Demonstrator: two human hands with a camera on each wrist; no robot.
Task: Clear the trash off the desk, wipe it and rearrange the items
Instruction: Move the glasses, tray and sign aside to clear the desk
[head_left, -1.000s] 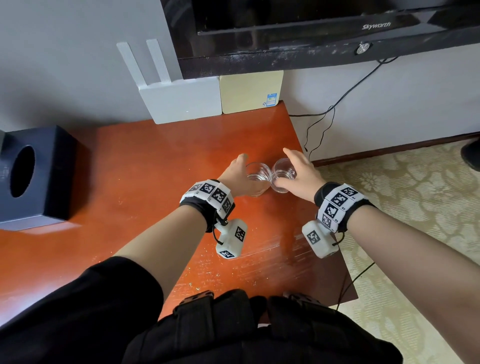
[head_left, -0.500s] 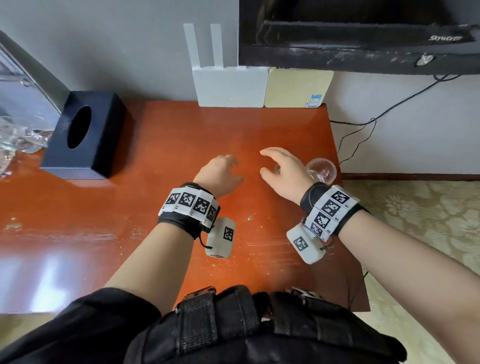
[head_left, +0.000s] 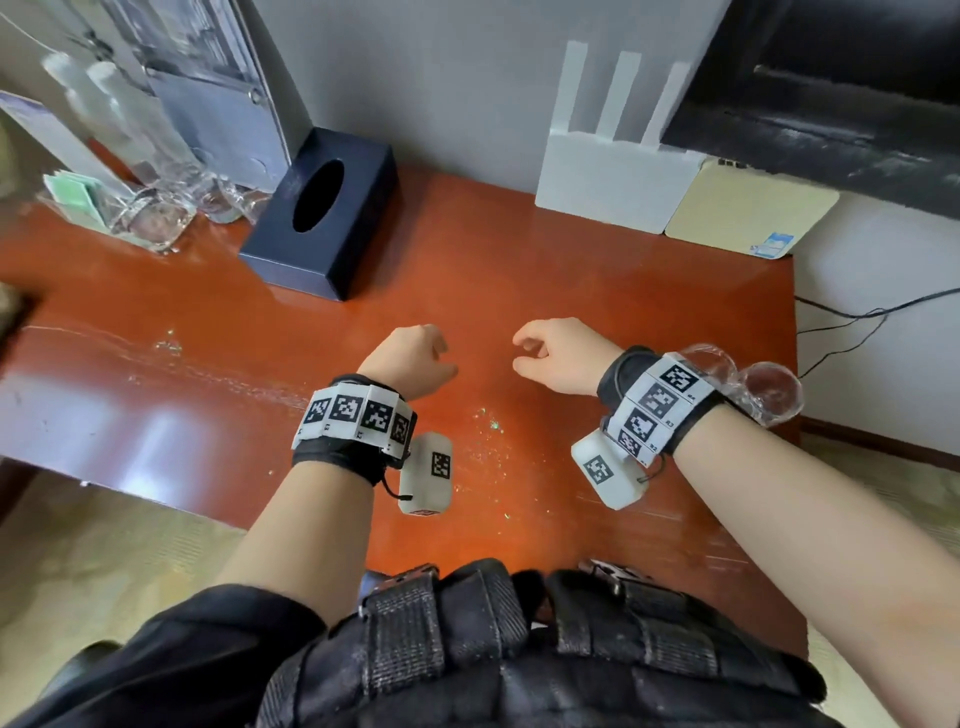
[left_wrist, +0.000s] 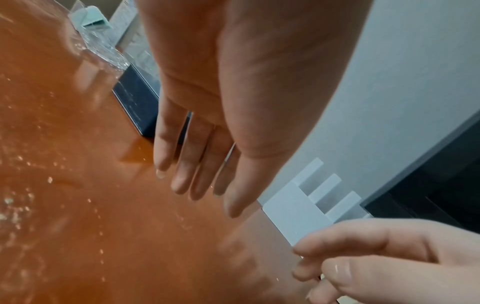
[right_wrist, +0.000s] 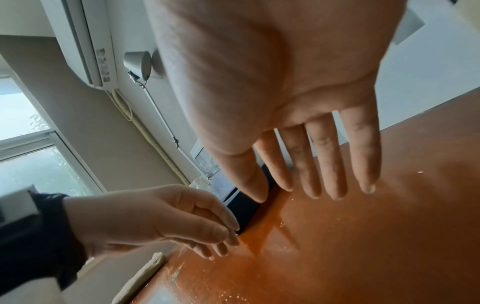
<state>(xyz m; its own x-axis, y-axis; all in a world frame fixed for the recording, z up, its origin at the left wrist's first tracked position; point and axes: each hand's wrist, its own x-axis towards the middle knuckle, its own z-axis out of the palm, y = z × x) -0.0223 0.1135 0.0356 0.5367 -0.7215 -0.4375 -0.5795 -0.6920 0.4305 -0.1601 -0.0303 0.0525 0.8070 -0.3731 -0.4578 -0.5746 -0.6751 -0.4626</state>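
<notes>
glasses parked at desk edge, hands free over desk

risk first: two clear drinking glasses (head_left: 748, 387) stand touching each other at the right edge of the glossy orange-red wooden desk (head_left: 519, 270), just behind the right wrist band. a backward sweep of the right forearm could likely knock them to the floor. fine pale specks (head_left: 488, 421) lie on the desk between the wrists, so wiping looks unfinished. left hand (head_left: 410, 358) hovers over the desk middle, fingers loosely bent, holding nothing. right hand (head_left: 561, 353) hovers beside it, fingers relaxed, also holding nothing. dark blue tissue box (head_left: 322, 213) sits at the back left, well apart from both hands.

versus a second ago: both hands then gripped the glasses together; now both have let go and moved left. the head view has swung left too, so a cluster of clear bottles and glassware (head_left: 150, 176) shows at the far left.
</notes>
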